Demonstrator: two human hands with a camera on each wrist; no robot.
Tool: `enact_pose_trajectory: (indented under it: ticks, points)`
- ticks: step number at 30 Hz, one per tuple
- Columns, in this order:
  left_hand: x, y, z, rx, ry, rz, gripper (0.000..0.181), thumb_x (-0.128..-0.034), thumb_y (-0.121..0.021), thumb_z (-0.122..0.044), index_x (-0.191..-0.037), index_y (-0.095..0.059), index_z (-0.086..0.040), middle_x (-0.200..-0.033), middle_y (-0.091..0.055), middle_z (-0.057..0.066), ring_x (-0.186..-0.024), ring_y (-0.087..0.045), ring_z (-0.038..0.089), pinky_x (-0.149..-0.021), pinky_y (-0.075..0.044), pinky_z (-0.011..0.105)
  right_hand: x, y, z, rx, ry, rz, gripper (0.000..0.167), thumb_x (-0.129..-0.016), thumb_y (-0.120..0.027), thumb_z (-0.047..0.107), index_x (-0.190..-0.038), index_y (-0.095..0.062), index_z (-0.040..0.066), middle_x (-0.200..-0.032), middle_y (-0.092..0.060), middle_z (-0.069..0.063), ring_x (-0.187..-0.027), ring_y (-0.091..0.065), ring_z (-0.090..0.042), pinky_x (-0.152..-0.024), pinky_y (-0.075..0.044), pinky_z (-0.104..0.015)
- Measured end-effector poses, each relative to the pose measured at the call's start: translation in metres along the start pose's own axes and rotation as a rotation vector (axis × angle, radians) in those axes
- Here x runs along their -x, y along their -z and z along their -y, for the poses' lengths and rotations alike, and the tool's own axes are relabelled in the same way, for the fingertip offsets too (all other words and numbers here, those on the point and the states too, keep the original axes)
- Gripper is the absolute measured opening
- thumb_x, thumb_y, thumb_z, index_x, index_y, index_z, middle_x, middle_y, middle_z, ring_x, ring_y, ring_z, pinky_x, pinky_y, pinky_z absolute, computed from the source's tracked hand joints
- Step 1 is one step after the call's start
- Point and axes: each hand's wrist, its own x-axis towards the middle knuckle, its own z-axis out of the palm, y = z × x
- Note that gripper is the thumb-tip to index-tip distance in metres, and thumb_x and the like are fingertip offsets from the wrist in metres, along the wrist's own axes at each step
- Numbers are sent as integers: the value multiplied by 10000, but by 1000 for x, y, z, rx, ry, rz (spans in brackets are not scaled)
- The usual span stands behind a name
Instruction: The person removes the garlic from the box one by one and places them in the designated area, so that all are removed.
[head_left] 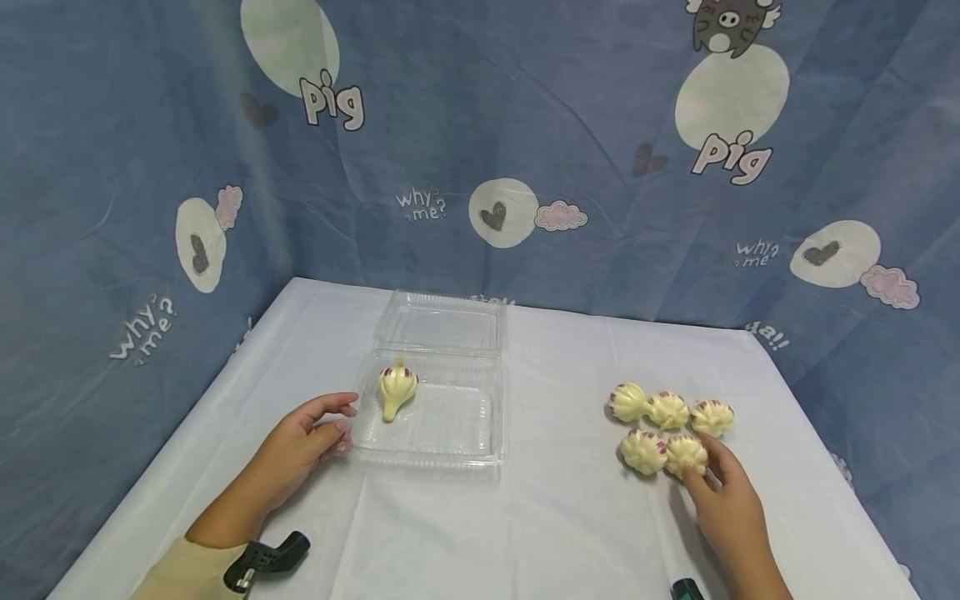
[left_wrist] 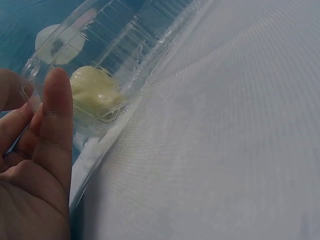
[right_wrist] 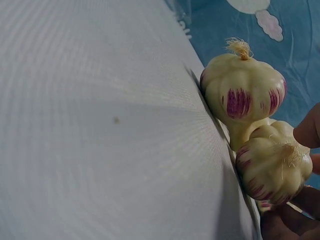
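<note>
A clear plastic clamshell box (head_left: 457,457) lies with its lid folded back on the white table. One purple-streaked garlic bulb (head_left: 397,385) sits in its left part, neck toward the front. My left hand (head_left: 303,442) is at the box's left edge, its thumb and fingers around the rim in the left wrist view. At the right, my right hand (head_left: 727,496) grips a garlic bulb (right_wrist: 274,162), thumb on one side and fingers on the other. Another garlic bulb (right_wrist: 244,90) is beside it. Behind these is a row of three more, among them a garlic bulb (head_left: 667,410).
White cloth (head_left: 555,517) covers the table. Blue printed fabric (head_left: 600,250) hangs behind and at the sides. A black wrist strap (head_left: 266,560) is on the left forearm, and a dark device (head_left: 686,589) shows at the bottom edge near the right arm.
</note>
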Motion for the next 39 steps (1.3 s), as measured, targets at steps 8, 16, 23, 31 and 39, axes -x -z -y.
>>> enact_pose_trajectory:
  ticks: [8,16,23,31,39]
  points:
    - [0,0,1,-4,-17,-2,423,-1065,-584,-74,-1476,-520,1,-1252,-567,67,-878,-621,57,-806,-608,229,7,4,3,-14,65,-90,612,-1060,-576,266,-1617,-380,104,-1703,-259,-203,-1478,-397,-475,-1166,-415,-518]
    - [2,0,1,6,-7,3,429,-1067,-581,-77,-1482,-513,6,-1255,-566,50,-892,-627,57,-819,-611,234,23,-4,14,-194,402,-328,414,-986,-616,-47,-1399,-603,-14,-1505,-532,-165,-1470,-418,-39,-1116,-381,-106]
    - [1,1,1,-2,-3,0,429,-1067,-581,-81,-1484,-515,-6,-1282,-552,98,-890,-621,63,-822,-613,239,28,-11,21,-196,580,-296,495,-894,-645,-186,-1348,-651,11,-1424,-595,-11,-1357,-494,38,-1082,-430,-112]
    - [0,0,-1,-4,18,0,435,-1065,-577,-72,-1493,-513,-18,-1309,-542,142,-881,-612,67,-819,-610,236,36,-22,27,-181,703,-225,515,-856,-675,-207,-1327,-650,-1,-1372,-615,-3,-1346,-516,30,-1088,-436,-140]
    - [0,0,-2,0,12,0,431,-1066,-571,-69,-1489,-511,-11,-1313,-536,155,-877,-605,67,-824,-609,232,42,-31,35,-119,820,-91,574,-858,-709,-184,-1377,-627,47,-1379,-634,-73,-1346,-526,29,-1095,-430,-133]
